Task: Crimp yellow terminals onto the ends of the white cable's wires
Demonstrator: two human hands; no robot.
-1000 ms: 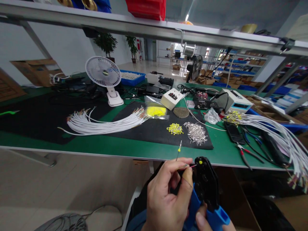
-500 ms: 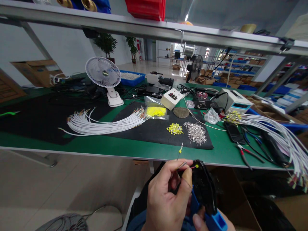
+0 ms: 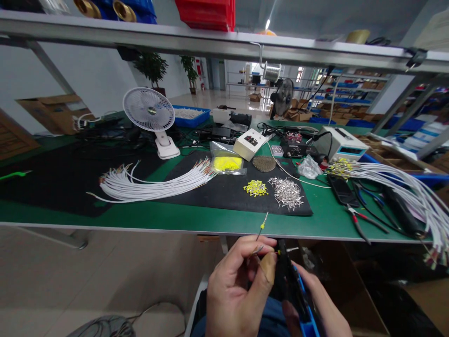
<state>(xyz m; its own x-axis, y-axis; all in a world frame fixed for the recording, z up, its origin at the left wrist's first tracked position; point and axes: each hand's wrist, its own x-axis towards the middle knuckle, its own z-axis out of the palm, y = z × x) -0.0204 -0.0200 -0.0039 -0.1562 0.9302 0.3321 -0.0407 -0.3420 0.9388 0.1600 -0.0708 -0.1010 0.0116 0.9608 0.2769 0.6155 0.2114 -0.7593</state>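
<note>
Nearest the camera, the left hand (image 3: pixel 238 290) has its fingers (image 3: pixel 262 243) pinched shut on thin wires tipped with yellow sleeves (image 3: pixel 261 226). One wire stands up past the near edge of the green tabletop (image 3: pixel 175 219), and another leads right into the head of the black crimping tool with blue handles (image 3: pixel 289 281). The right hand (image 3: pixel 319 299) has its fingers wrapped closed around that tool's handles, just right of the left hand.

A second ago the tool's broad black face was turned toward the camera and only the right thumb showed. Now the tool is edge-on and sits lower, and much more of the right hand is in view. The left hand's pinch is unchanged.

Farther off on the tabletop, a black rubber mat (image 3: pixel 224 192) carries a small heap of yellow sleeves (image 3: pixel 256 187) with a heap of silver metal pins (image 3: pixel 286 193) just to its right. A bundle of white cables (image 3: pixel 154 185) lies to the left. Beyond these stands a white desk fan (image 3: pixel 149 110).
</note>
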